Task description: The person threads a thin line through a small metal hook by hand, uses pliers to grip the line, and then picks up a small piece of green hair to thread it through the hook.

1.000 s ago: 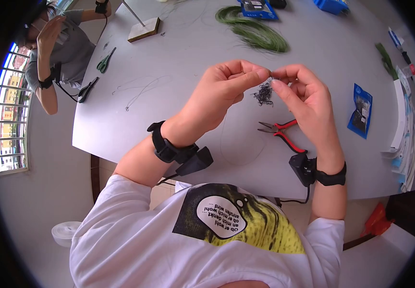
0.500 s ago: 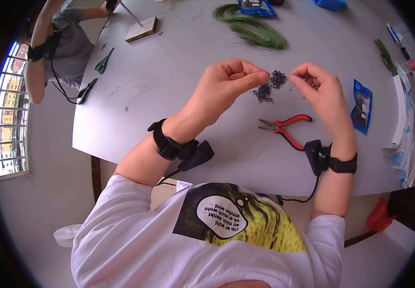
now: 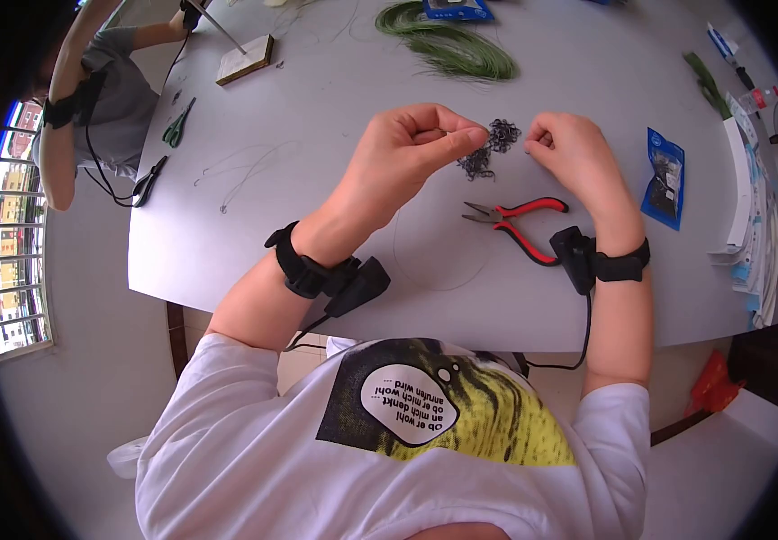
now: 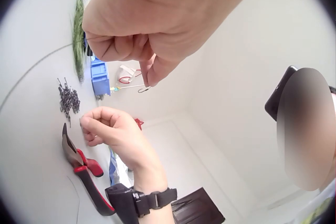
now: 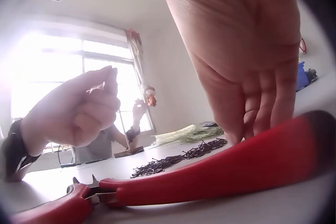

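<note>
Left hand (image 3: 405, 151) pinches a small hook (image 4: 144, 90), up and left of the hook pile (image 3: 502, 135). Right hand (image 3: 575, 155) curled, nothing visible in it, lower, just right of pile: nearer. Pile runs near-left to far-right; pliers (image 3: 533, 206) on its near side.

Pliers (image 3: 501, 214): metal nose, smooth plastic-looking grips. Hooks (image 3: 476, 165): metallic. Tabletop (image 3: 200, 243): smooth, matt. Block (image 3: 245, 61): wooden. Shirt (image 3: 236, 450): cloth.

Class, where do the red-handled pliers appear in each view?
Head: pliers right of centre, just above mid-height.
Left wrist: pliers at lower left.
Right wrist: pliers across the bottom, close to the camera.
Shared landmark: small dark pieces, near the pliers in every picture.
</note>
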`<action>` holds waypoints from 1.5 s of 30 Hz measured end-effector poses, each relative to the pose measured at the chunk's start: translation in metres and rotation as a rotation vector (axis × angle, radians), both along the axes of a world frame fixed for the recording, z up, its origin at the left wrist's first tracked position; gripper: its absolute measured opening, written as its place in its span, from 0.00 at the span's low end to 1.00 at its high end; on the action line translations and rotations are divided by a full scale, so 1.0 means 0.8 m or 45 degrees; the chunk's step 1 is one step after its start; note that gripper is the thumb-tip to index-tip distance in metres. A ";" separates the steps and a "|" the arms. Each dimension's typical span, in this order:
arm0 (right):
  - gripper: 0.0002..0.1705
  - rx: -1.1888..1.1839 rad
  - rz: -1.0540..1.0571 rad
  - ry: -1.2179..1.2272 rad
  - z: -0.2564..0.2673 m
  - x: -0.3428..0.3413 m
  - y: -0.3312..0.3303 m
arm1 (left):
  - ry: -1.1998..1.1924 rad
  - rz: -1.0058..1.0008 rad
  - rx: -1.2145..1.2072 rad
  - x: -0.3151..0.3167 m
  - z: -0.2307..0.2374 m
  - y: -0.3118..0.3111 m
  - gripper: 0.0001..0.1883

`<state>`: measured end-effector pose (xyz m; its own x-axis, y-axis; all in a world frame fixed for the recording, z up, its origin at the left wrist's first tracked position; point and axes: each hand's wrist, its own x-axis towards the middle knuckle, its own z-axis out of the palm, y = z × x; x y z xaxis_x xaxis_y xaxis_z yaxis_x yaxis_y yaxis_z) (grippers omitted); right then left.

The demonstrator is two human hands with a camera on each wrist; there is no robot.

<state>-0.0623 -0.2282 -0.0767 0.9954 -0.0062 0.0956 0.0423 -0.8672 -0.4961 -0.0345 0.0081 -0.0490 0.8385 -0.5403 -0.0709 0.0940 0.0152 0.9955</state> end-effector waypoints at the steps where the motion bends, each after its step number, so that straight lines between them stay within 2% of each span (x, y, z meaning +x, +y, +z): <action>1: 0.06 -0.047 0.018 0.006 0.000 0.000 0.000 | -0.001 0.000 0.000 0.000 0.000 0.000 0.09; 3: 0.06 -0.095 0.037 0.007 0.001 0.000 0.000 | -0.003 -0.001 0.026 -0.001 0.000 -0.001 0.10; 5: 0.06 0.127 0.066 0.012 0.007 -0.003 0.002 | 0.018 -0.018 0.018 0.002 0.002 0.002 0.11; 6: 0.06 0.122 0.073 0.010 0.014 -0.005 0.005 | 0.041 -0.035 0.009 0.002 0.003 0.003 0.13; 8: 0.04 0.570 0.056 0.065 0.033 -0.011 0.014 | 0.060 -0.012 0.029 0.001 0.002 0.001 0.12; 12: 0.04 0.552 0.016 -0.021 0.043 -0.013 0.018 | 0.081 -0.023 0.033 0.002 -0.002 0.002 0.10; 14: 0.05 0.225 0.010 -0.091 0.027 -0.008 0.003 | 0.091 -0.027 0.046 0.002 -0.001 0.003 0.10; 17: 0.06 0.064 0.118 -0.032 0.005 -0.003 -0.001 | 0.087 -0.034 0.044 0.003 -0.002 0.002 0.10; 21: 0.05 -0.056 0.122 -0.089 0.003 -0.001 0.008 | 0.048 -0.039 0.017 0.002 -0.001 0.002 0.13; 27: 0.05 -0.190 0.155 -0.107 0.001 -0.003 0.009 | 0.063 -0.045 0.045 0.003 -0.002 0.003 0.11; 29: 0.06 0.065 0.115 -0.055 0.014 -0.010 0.012 | 0.069 -0.045 0.045 0.002 0.000 0.003 0.11; 30: 0.06 0.062 0.121 -0.056 0.024 -0.012 0.016 | 0.075 -0.043 0.044 0.002 0.001 0.003 0.11; 32: 0.06 0.600 0.128 0.061 0.046 -0.017 0.027 | 0.068 -0.047 0.032 0.002 -0.002 0.002 0.11; 33: 0.06 0.598 0.133 0.060 0.050 -0.020 0.032 | 0.059 -0.061 0.023 0.002 -0.003 0.002 0.11; 35: 0.06 0.862 0.215 0.023 0.055 -0.022 0.041 | 0.146 -0.099 0.016 0.003 -0.003 0.003 0.10; 38: 0.06 0.997 0.336 -0.081 0.034 -0.016 0.047 | 0.320 -0.167 -0.056 0.002 -0.001 0.005 0.10; 41: 0.07 1.137 0.348 -0.110 0.035 -0.018 0.056 | 0.461 -0.223 -0.157 0.004 -0.002 0.006 0.09; 45: 0.07 1.156 0.357 -0.149 0.030 -0.017 0.058 | 0.576 -0.266 -0.242 0.005 -0.002 0.008 0.08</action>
